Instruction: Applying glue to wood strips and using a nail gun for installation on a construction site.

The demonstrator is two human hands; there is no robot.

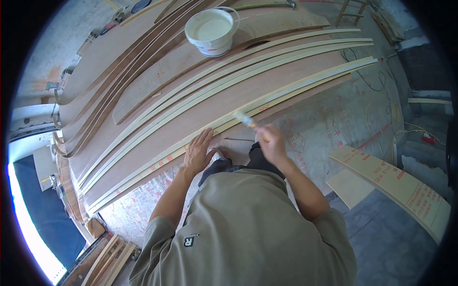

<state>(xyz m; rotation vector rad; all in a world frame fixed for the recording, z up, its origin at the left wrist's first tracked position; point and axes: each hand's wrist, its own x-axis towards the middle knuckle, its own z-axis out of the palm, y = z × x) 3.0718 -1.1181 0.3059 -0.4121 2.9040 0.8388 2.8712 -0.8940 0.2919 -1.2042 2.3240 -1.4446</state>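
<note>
The left hand [196, 148] rests flat on the nearest pale wood strip [224, 122], presumably to steady it. The right hand [272, 143] grips the handle of a brush [247, 120], bristles directed at the same strip; contact cannot be confirmed. A white coating [334, 76] covers the strip's right-hand length. Beyond it, further pale strips [334, 45] lie side by side on a brown panel [200, 114], likely for access. Past most of these stands a white bucket [214, 47] of pale liquid [210, 29], probably positioned for dipping.
</note>
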